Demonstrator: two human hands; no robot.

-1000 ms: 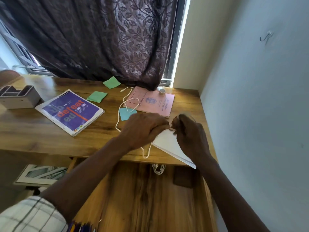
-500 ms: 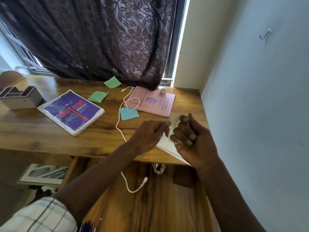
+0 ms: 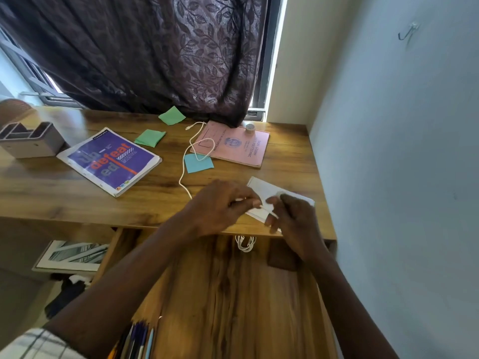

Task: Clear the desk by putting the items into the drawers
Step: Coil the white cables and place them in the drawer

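Pinching thin white cord [image 3: 269, 212] between fingers of left hand [image 3: 223, 206] and right hand [image 3: 295, 218], both sets clamped on it, above wooden tabletop [image 3: 64, 193]; probably coiling it to fit a drawer.

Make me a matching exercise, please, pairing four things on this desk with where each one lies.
Things:
1. purple book
2. tape roll
3. blue sticky note
4. grey organiser

Places:
A. on the pink record book
B. at the far left end of the desk
C. crossed by the white cable
D. just right of the grey organiser

Pairs: 1-D, 2-A, 3-C, 4-B.
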